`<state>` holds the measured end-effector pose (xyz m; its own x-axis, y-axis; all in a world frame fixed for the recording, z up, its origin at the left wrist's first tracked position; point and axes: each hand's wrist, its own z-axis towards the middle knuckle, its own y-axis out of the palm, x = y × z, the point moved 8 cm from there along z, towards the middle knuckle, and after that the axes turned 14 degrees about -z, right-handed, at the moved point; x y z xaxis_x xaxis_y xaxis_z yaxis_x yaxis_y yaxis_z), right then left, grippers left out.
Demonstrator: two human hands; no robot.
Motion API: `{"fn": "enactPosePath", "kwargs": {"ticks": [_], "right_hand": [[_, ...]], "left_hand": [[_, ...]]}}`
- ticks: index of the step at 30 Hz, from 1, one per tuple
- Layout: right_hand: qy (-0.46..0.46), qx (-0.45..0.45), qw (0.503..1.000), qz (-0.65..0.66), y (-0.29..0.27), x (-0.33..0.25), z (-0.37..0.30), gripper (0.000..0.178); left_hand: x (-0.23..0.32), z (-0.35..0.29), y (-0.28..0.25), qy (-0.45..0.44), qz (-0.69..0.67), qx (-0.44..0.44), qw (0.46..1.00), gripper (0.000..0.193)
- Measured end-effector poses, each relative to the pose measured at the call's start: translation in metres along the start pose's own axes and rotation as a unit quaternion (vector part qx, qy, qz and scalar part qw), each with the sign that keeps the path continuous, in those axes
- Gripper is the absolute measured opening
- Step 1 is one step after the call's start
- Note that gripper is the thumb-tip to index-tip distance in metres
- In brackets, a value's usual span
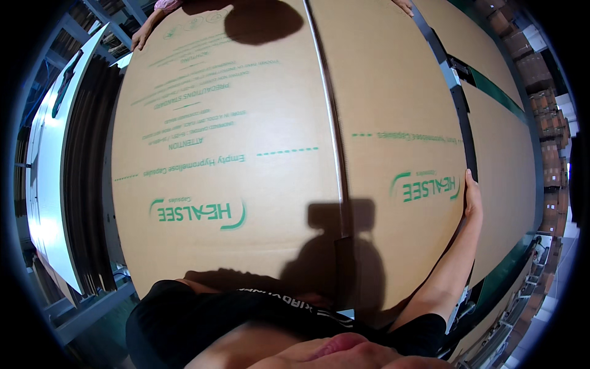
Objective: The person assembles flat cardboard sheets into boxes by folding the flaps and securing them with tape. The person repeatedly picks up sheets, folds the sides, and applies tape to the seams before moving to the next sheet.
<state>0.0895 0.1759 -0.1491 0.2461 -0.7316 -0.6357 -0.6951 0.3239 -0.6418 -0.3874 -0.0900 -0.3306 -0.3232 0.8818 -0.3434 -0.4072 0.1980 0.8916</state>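
A large flat brown cardboard sheet (276, 184) with green print fills the space in front of me. A long slit with a pale edge divides it into a wide left panel and a narrower right panel (399, 234). My right hand (472, 195) holds the right panel's outer edge, its arm stretched forward along that side; some fingers are hidden. Of my left arm only the part by the black sleeve shows, and the left hand is out of sight. At the far edge, another person's hand (141, 37) rests on the left corner, and fingers (405, 6) touch the right panel.
On the left stand upright dark brown boards (92, 166) beside a white panel (52, 166). Right of the sheet run a black rail (464, 117) and a green-edged surface with more cardboard (504, 166). Stacked cartons (551, 147) line the far right. Shadows fall across the sheet.
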Motion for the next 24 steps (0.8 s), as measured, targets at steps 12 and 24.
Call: {"fn": "enactPosePath", "kwargs": {"ticks": [12,24], "right_hand": [[-0.041,0.009,0.999,-0.008,-0.005,0.001,0.005,0.058],[-0.001,0.302,0.875,-0.378,-0.021,-0.039,-0.045,0.064]], "left_hand": [[-0.026,-0.058,-0.086,-0.160,0.335,0.149,0.917,0.042],[0.011,0.001,0.023,-0.127,0.566,0.089,0.810,0.038]]}}
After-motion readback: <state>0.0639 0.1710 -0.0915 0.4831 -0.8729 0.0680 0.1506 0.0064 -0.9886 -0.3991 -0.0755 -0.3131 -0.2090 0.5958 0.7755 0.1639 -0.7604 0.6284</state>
